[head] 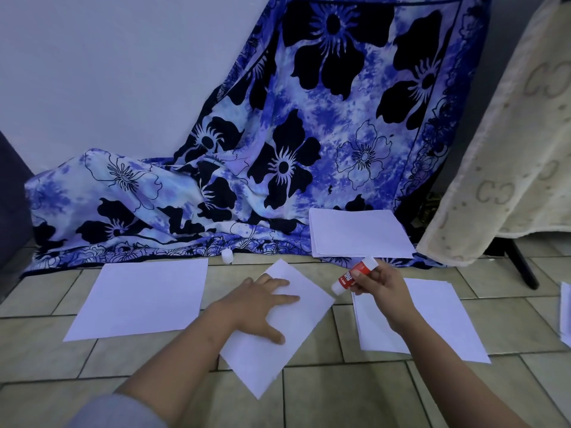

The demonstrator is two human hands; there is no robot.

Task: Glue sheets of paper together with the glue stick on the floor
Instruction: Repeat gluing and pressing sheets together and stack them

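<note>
Nearest, a grey sleeve (117,412) leads up the forearm to the left hand (262,307). It lies flat with fingers spread on a white sheet (268,366) turned cornerwise on the tiled floor (340,396), so its grip is apart and pressing only. To the right, the right hand (381,285) has its grip clamped round the red glue stick (355,274), held above the floor. The stick's long axis runs diagonally, with one white end up and to the right and the other pointing down-left at the sheet's right corner; whether it touches the paper cannot be told. Under that hand lies a second pile of paper (438,319), and a single sheet (139,299) lies flat to the left. Farther off, a small white cap (227,256) stands at the hem of a blue flowered cloth (309,134). That cloth carries another paper stack (360,233), with a cream blanket (509,149) hanging to its right.
</note>
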